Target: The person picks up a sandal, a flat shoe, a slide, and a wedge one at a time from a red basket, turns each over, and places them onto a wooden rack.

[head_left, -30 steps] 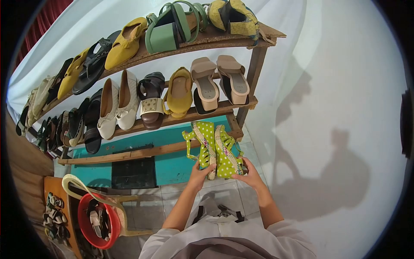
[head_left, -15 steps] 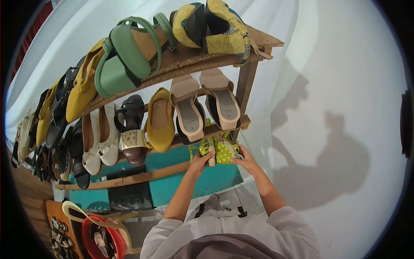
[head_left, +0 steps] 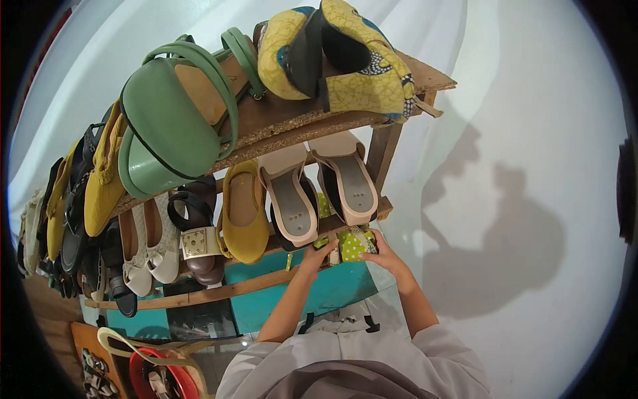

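My left hand (head_left: 315, 259) and my right hand (head_left: 386, 255) are in front of the shoe rack's right end, below its middle shelf. Between them is a pair of lime-green shoes with white polka dots (head_left: 352, 247), the fingers of each hand closed on one side of it. A green strap hangs left of my left hand. The shelf and the beige slide sandals (head_left: 294, 206) above hide part of the pair.
The wooden rack (head_left: 382, 156) carries green platform sandals (head_left: 166, 116), yellow patterned shoes (head_left: 365, 93), a mustard flat (head_left: 244, 213) and several others. A red bucket (head_left: 136, 376) and a chair (head_left: 113, 339) stand lower left. A white wall (head_left: 518, 120) is on the right.
The view has come closer to the rack, so its upper shoes look larger. Both hands have moved the polka-dot pair farther in under the middle shelf, and more of it is hidden.
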`<state>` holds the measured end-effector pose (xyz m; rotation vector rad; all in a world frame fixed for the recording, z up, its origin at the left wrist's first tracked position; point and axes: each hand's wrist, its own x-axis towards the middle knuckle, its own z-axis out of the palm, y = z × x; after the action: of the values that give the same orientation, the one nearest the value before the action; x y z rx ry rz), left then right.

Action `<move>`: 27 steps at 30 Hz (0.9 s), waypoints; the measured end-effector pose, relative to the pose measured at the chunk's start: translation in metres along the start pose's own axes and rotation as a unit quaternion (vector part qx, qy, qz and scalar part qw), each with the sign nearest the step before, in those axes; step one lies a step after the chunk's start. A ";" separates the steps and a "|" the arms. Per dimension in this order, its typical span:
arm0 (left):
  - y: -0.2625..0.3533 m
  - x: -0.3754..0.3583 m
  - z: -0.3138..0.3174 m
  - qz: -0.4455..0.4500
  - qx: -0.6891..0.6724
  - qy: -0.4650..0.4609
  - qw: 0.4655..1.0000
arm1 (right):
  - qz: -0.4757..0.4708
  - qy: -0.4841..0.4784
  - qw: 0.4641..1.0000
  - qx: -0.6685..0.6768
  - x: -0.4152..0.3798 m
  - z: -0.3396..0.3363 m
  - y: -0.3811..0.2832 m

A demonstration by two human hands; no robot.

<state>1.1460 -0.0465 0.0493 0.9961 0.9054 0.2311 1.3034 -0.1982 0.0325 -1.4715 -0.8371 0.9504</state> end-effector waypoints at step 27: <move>-0.113 -0.098 -0.084 0.210 0.091 0.124 0.966 | -0.200 0.244 0.917 -0.244 -0.094 0.105 -0.010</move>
<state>0.9972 -0.1107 -0.0069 1.3476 0.9456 0.6516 1.1691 -0.2380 0.0489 -1.7613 -0.9837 0.0423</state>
